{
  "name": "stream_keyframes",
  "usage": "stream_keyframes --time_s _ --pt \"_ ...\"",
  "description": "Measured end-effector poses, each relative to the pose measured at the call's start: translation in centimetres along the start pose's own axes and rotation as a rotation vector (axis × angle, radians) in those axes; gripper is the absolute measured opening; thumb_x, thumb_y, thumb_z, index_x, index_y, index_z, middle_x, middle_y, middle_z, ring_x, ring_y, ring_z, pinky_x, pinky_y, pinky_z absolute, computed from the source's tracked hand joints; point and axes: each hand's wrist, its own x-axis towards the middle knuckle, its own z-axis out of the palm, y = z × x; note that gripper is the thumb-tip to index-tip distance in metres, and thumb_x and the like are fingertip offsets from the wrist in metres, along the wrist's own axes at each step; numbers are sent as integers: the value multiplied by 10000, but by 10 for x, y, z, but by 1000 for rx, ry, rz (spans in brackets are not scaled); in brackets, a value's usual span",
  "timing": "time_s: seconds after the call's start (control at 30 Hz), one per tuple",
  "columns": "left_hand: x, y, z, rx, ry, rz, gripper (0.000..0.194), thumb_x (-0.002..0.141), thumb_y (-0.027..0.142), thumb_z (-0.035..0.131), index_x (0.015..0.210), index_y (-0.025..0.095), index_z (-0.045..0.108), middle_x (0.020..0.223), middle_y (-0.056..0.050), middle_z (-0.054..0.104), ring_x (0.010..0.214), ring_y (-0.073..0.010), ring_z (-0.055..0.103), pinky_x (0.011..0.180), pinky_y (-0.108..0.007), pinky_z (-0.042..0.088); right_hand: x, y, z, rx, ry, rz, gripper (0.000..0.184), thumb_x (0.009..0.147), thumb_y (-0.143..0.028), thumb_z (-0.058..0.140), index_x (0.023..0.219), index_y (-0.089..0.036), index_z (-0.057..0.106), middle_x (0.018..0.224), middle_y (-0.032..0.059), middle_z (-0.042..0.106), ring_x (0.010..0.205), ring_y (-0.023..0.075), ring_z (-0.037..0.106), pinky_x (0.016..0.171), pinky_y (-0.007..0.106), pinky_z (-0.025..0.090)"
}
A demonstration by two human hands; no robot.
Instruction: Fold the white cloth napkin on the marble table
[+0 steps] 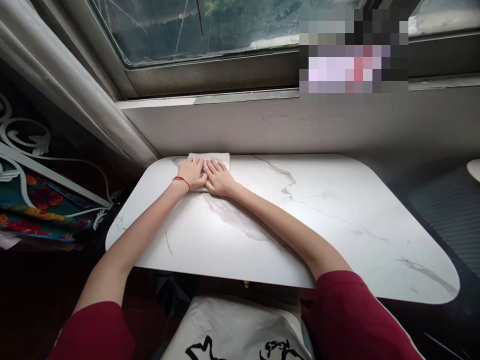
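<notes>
Two hands, left (192, 172) and right (219, 178), press flat, fingers extended, on a white cloth (217, 156) at the table's (337, 250) far edge, near its left corner. It looks light, soft and floppy, best gripped by a free corner. No readable writing shows.

grimy window (210, 30), pale curtain (71, 70)

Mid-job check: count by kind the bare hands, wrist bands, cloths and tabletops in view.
Hands: 2, left hand and right hand
Red wrist band: 1
White cloth: 1
White tabletop: 1
Total: 5
</notes>
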Motion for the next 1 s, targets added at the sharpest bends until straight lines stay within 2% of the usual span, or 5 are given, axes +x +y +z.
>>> stream_keyframes --time_s 0.13,0.27,0.5,0.63,1.0 --pt "-48 24 -5 44 50 -62 456 942 236 394 1295 41 608 1223 -215 661 1145 -375 573 932 -466 455 -36 -20 -10 10 -10 -90 631 1000 -334 415 1517 28 427 1618 266 354 1506 420 314 1236 543 212" --pt "-124 35 -8 26 70 -47 514 936 240 415 1380 30 568 1148 -195 685 1077 -357 605 878 -447 489 -87 -68 -23 24 -16 -172 659 1004 -355 415 1527 46 395 1600 303 358 1493 449 327 1224 585 236" --pt "-232 48 5 -221 286 -53 462 1019 315 382 1440 172 507 1426 -148 567 1285 -306 535 1031 -426 441 -150 -143 -31 0 52 -197 706 974 -358 463 1495 109 364 1536 394 378 1446 489 381 1166 650 302" --pt "-245 71 17 -253 405 -324 440 1038 278 343 1436 185 508 1479 -139 552 1331 -319 518 1046 -452 399 -150 -141 -30 47 40 -286 675 976 -376 454 1477 73 397 1526 391 393 1440 494 386 1154 654 304" --pt "-229 62 17 -318 323 -227 529 1034 312 282 1502 136 454 1558 -165 489 1455 -314 439 1144 -490 355 -130 -120 -36 89 7 -366 662 940 -431 504 1411 32 458 1550 358 381 1502 453 300 1211 592 229"
